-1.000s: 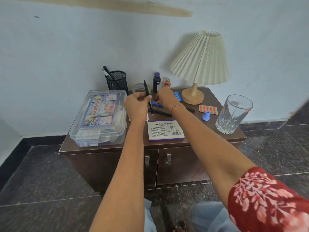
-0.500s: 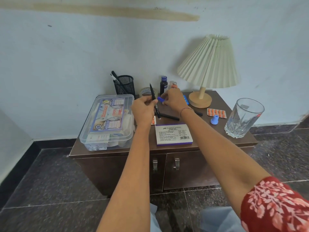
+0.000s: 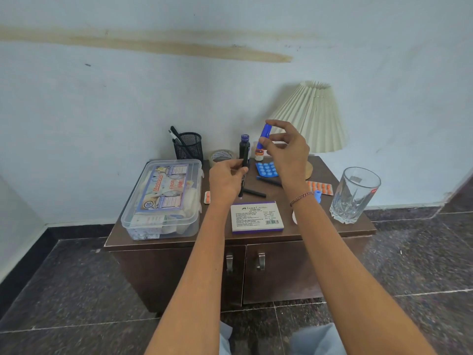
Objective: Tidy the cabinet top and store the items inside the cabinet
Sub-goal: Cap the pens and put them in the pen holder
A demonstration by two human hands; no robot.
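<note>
A dark brown cabinet (image 3: pixel 281 272) with two shut doors stands against the wall. My left hand (image 3: pixel 226 181) grips a black pen (image 3: pixel 242 187) upright over the cabinet top. My right hand (image 3: pixel 286 152) is raised above the top and pinches a blue pen (image 3: pixel 265 135) between thumb and fingers. On the top lie two more dark pens (image 3: pixel 254 192), a blue pill strip (image 3: pixel 266 169), an orange pill strip (image 3: pixel 321 188), a stamp pad box (image 3: pixel 256 217) and a clear first aid box (image 3: pixel 163 201).
A black mesh pen holder (image 3: pixel 189 146) stands at the back with a tape roll (image 3: pixel 222 156), a dark ink bottle (image 3: pixel 244 147) and a small bottle (image 3: pixel 259 155). A pleated lamp (image 3: pixel 311 116) and a drinking glass (image 3: pixel 354 196) stand at the right. Dark tiled floor surrounds the cabinet.
My right hand has picked the blue pen off the cabinet top and lifted it up. My left hand keeps holding the black pen.
</note>
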